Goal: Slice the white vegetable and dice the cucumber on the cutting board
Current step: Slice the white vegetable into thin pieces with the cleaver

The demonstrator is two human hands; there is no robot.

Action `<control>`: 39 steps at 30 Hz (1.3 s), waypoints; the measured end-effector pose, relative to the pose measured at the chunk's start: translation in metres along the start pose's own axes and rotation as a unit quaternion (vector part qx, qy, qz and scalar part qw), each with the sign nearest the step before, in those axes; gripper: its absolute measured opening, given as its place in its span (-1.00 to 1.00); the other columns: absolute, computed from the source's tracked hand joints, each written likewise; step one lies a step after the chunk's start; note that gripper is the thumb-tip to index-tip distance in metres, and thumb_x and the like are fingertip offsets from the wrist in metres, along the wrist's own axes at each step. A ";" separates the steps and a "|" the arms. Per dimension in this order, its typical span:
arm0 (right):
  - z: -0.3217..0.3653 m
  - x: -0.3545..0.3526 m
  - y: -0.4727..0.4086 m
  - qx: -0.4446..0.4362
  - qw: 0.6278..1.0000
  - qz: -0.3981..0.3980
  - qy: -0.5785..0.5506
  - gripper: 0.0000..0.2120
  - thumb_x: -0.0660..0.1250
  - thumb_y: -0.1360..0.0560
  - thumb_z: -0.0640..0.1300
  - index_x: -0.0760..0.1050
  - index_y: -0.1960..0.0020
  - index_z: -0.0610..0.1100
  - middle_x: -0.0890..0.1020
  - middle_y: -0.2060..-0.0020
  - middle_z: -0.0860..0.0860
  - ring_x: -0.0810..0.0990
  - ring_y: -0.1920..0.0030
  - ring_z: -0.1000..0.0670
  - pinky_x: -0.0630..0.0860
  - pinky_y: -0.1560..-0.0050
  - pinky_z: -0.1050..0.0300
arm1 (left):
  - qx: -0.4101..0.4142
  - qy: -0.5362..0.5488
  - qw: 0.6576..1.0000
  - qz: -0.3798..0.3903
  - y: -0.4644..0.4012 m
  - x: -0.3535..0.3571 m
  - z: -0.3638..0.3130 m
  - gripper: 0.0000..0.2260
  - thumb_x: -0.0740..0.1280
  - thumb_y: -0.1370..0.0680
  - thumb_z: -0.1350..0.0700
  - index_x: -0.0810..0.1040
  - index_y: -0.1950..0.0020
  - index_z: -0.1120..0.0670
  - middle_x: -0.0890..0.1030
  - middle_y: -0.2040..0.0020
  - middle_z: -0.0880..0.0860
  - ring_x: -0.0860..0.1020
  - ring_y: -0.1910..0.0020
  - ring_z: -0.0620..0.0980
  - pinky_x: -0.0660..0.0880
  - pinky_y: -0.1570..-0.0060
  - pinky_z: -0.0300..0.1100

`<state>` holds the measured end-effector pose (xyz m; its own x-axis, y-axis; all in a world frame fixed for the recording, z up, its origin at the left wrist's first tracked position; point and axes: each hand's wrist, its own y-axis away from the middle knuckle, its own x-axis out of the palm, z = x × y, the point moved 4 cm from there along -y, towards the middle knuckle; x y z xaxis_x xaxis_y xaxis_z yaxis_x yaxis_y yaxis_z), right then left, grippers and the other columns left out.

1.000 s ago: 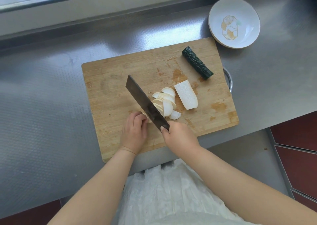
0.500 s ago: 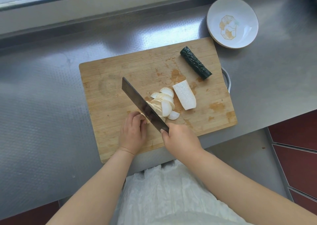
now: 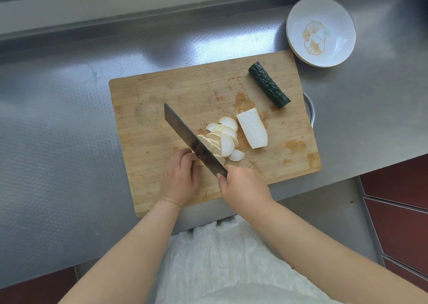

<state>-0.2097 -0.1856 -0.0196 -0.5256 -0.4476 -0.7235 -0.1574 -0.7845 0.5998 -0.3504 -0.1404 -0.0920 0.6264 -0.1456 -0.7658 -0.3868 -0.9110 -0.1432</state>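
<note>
Knife (image 3: 192,139) nudged left, right hand (image 3: 243,187) gripping, left hand (image 3: 180,176) curled

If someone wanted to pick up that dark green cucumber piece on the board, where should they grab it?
Probably across the middle of the cucumber, coming down from above. It lies flat on the cutting board, slanting, with bare board on both long sides, so fingers can close over its narrow rounded width. The bumpy skin should help the grip.

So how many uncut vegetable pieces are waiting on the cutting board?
2: the cucumber piece near the board's far right corner, and the white vegetable half beside the slices. The left hand may hide another.
</note>
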 end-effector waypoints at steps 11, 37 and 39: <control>-0.003 -0.004 -0.006 0.010 1.000 0.021 -0.015 -0.79 0.14 -0.58 0.00 0.37 0.20 -0.02 0.44 0.43 0.08 0.43 0.40 0.05 0.31 0.46 0.16 | -0.014 0.007 1.000 0.003 0.001 0.002 0.003 -0.89 0.29 -0.49 0.22 0.53 0.04 0.22 0.55 0.01 0.17 0.51 0.08 0.11 0.46 0.13 -0.05; -0.015 -0.012 -0.019 -0.004 0.997 0.067 -0.030 -0.78 0.16 -0.58 0.01 0.45 0.16 -0.07 0.50 0.42 0.02 0.50 0.38 0.01 0.35 0.46 0.17 | -0.051 -0.053 0.995 -0.062 0.024 0.003 -0.003 -0.77 0.38 -0.53 0.20 0.60 -0.16 0.26 0.61 -0.04 0.15 0.53 0.00 0.14 0.49 0.00 -0.01; -0.016 -0.011 -0.020 -0.003 0.997 0.071 -0.038 -0.79 0.16 -0.58 0.02 0.45 0.15 -0.06 0.51 0.42 0.02 0.52 0.36 0.00 0.40 0.43 0.15 | -0.047 -0.055 0.995 -0.063 0.024 0.003 -0.004 -0.78 0.37 -0.53 0.21 0.61 -0.15 0.27 0.61 -0.04 0.16 0.54 0.00 0.15 0.49 0.00 -0.02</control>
<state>-0.1874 -0.1717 -0.0285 -0.6036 -0.5203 -0.6041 -0.0732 -0.7183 0.6919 -0.3551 -0.1642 -0.0954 0.5860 0.0109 -0.8102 -0.2406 -0.9524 -0.1869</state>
